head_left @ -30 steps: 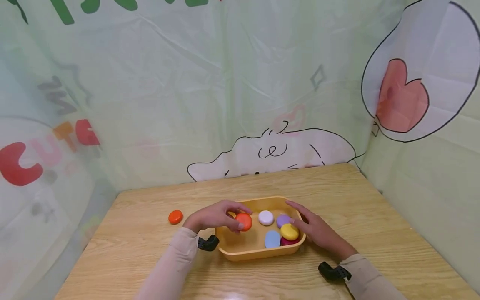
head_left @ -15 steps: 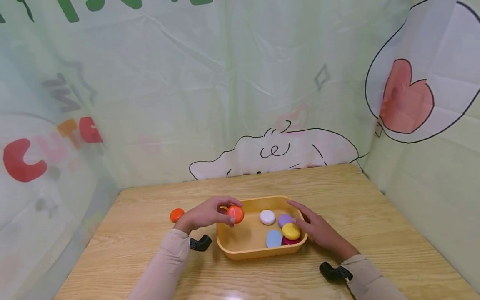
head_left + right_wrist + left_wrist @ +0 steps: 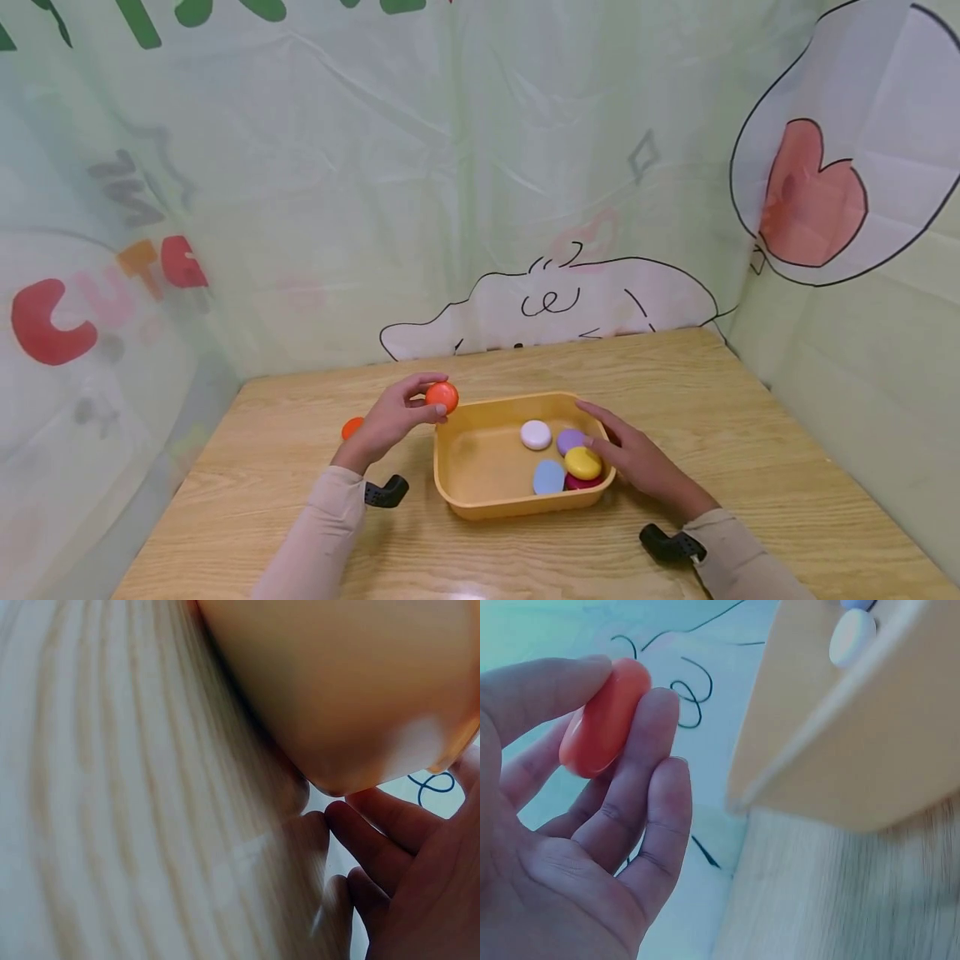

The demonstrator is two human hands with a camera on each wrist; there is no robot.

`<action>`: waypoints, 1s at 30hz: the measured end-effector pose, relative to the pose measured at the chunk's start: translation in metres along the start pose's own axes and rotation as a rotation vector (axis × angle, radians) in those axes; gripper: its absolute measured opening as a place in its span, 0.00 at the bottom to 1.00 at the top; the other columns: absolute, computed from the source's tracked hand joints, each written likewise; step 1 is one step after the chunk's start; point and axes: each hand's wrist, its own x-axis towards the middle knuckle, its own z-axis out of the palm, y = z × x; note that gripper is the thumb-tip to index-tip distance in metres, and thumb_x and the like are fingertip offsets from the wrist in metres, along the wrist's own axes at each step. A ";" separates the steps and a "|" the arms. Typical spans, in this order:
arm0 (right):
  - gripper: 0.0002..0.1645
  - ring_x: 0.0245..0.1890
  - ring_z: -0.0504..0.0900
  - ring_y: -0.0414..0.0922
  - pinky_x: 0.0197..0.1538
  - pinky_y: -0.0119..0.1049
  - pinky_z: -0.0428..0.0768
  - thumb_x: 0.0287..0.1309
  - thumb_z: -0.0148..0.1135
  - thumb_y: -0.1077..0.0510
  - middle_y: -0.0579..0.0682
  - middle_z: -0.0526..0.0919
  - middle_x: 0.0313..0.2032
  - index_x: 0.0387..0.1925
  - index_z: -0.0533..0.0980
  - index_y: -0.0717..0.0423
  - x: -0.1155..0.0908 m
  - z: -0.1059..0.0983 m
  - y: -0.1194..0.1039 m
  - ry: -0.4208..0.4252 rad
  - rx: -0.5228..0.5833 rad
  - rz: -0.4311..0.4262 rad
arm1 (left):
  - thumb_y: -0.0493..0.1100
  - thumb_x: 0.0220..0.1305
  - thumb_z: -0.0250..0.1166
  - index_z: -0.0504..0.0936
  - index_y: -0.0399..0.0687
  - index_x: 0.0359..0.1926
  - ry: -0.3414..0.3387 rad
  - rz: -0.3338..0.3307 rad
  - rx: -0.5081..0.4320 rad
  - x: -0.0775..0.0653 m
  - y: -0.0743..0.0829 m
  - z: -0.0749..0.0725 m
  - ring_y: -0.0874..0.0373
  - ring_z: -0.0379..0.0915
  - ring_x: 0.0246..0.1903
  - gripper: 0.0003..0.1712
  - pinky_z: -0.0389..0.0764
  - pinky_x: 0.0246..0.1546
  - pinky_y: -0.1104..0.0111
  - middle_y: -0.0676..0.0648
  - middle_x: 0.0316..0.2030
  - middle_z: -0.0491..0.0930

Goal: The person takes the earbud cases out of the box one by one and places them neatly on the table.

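Observation:
My left hand [image 3: 388,419] pinches a glossy orange-red disc [image 3: 442,397] between thumb and fingertips, raised by the far left corner of a yellow-orange plastic bin [image 3: 517,505]. The left wrist view shows that disc [image 3: 606,718] edge-on, thick and rounded. At the bin's right end, my right hand [image 3: 637,460] holds the rim, thumb over the inside and fingers along the outer wall. Inside the bin lie a white disc [image 3: 536,434], a purple one [image 3: 570,442], a light blue one [image 3: 549,477] and a yellow disc [image 3: 582,463] that overlaps a dark red disc [image 3: 581,482].
Another orange-red disc [image 3: 352,427] lies on the wooden table [image 3: 465,557] left of the bin, partly hidden by the left hand. Printed curtains [image 3: 337,208] enclose the table at the back and both sides.
My left hand has lifted the orange-red disc from over the bin's left part, up and leftward to its far left corner. The right hand keeps its place on the bin.

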 end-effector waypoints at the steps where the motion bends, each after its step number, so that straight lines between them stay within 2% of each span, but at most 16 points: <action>1: 0.35 0.74 0.53 0.63 0.68 0.65 0.55 0.73 0.54 0.47 0.57 0.56 0.76 0.76 0.59 0.41 0.000 0.000 0.000 -0.002 -0.004 0.002 | 0.39 0.66 0.69 0.72 0.45 0.67 0.011 -0.002 -0.003 -0.001 -0.001 -0.002 0.45 0.82 0.45 0.30 0.80 0.52 0.59 0.40 0.56 0.77; 10: 0.34 0.74 0.53 0.64 0.68 0.65 0.55 0.73 0.55 0.49 0.58 0.57 0.75 0.76 0.59 0.44 -0.001 0.000 0.000 0.002 -0.011 -0.004 | 0.37 0.66 0.68 0.70 0.40 0.68 0.063 -0.027 -0.027 -0.010 -0.022 -0.022 0.44 0.83 0.43 0.31 0.81 0.51 0.57 0.38 0.51 0.76; 17: 0.34 0.74 0.53 0.63 0.69 0.64 0.54 0.73 0.54 0.49 0.57 0.57 0.75 0.76 0.60 0.44 0.000 0.001 -0.001 0.006 0.000 -0.023 | 0.36 0.63 0.70 0.71 0.43 0.68 0.119 -0.058 0.001 -0.019 -0.034 -0.032 0.46 0.82 0.43 0.33 0.81 0.51 0.60 0.38 0.53 0.76; 26: 0.34 0.74 0.54 0.63 0.69 0.65 0.55 0.73 0.55 0.50 0.56 0.58 0.75 0.76 0.60 0.43 -0.001 0.002 -0.001 0.003 -0.001 -0.021 | 0.34 0.61 0.71 0.74 0.50 0.67 0.320 -0.110 0.120 -0.037 -0.049 -0.042 0.50 0.80 0.47 0.33 0.80 0.46 0.67 0.39 0.57 0.74; 30: 0.34 0.74 0.54 0.63 0.68 0.65 0.55 0.73 0.55 0.50 0.56 0.58 0.75 0.76 0.60 0.43 0.000 0.000 0.000 0.011 0.003 -0.024 | 0.33 0.61 0.71 0.73 0.50 0.68 0.351 -0.121 0.163 -0.039 -0.056 -0.046 0.49 0.78 0.47 0.34 0.79 0.47 0.67 0.40 0.58 0.74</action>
